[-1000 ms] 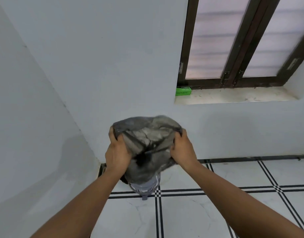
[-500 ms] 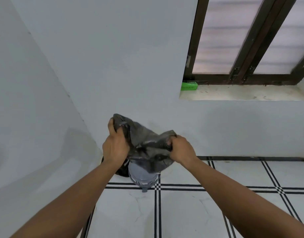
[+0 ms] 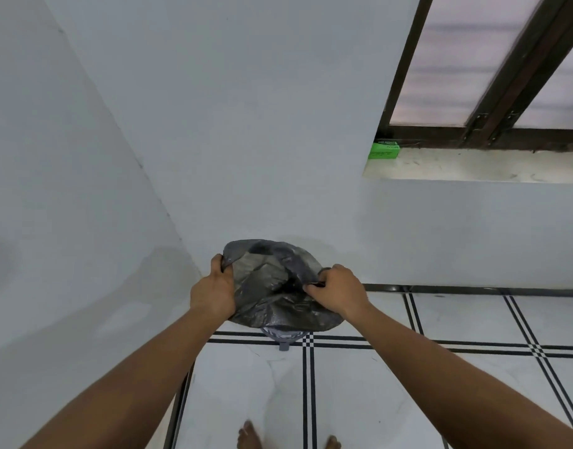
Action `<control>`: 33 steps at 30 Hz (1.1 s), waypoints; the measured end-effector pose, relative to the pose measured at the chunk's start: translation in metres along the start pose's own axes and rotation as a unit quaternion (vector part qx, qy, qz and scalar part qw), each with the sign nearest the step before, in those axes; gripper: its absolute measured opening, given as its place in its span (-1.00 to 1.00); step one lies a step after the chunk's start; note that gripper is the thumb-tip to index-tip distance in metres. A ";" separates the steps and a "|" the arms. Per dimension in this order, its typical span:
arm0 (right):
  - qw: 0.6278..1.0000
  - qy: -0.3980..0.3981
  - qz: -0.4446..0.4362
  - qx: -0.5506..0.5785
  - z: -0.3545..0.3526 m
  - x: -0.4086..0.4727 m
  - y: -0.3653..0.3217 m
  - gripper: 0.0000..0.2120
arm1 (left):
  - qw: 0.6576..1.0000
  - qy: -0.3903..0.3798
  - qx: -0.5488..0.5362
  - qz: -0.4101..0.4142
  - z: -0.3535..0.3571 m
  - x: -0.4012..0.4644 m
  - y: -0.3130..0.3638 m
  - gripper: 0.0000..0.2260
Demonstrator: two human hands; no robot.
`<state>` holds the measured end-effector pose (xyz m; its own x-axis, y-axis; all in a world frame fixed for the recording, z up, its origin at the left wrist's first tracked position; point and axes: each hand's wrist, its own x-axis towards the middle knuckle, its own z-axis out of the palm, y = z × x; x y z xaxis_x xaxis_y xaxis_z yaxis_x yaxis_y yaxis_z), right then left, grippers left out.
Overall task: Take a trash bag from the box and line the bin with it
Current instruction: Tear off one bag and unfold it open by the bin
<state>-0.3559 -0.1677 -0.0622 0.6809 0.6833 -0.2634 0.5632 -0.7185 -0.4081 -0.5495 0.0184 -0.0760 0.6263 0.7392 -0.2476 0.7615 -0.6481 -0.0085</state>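
The trash bag (image 3: 278,286) stretches between the left hand (image 3: 214,294) and right hand (image 3: 338,291), each gripping its rim.

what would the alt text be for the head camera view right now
Two bare hands, left hand and right hand, grip a crumpled grey trash bag over a small grey bin on white tiled floor. A green box sits on the windowsill.

Just beyond the fingers (image 3: 217,260) the wall (image 3: 262,140) blocks; right of them, open tiled floor (image 3: 457,319).
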 end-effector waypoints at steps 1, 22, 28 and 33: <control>1.000 -0.005 0.004 0.017 0.005 0.004 -0.005 -0.62 | 1.000 -0.003 -0.007 0.006 -0.001 0.004 -0.004 -0.20; 0.994 0.025 0.071 0.073 0.052 0.035 -0.053 -0.81 | 0.992 0.058 -0.050 0.105 -0.003 0.058 -0.065 -0.06; 0.995 0.094 -0.008 0.016 0.054 0.059 -0.059 -0.91 | 0.994 0.046 -0.020 0.100 -0.003 0.075 -0.077 -0.08; 0.996 0.056 -0.071 0.005 0.059 0.079 -0.064 -0.86 | 0.994 0.043 -0.022 0.102 0.003 0.096 -0.082 -0.08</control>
<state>-0.3660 -0.0604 -0.1084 0.6426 0.7591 -0.1039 0.6533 -0.6137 -0.4434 -0.5524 0.1415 -0.1023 0.7787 0.6076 -0.1565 0.6228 -0.7787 0.0754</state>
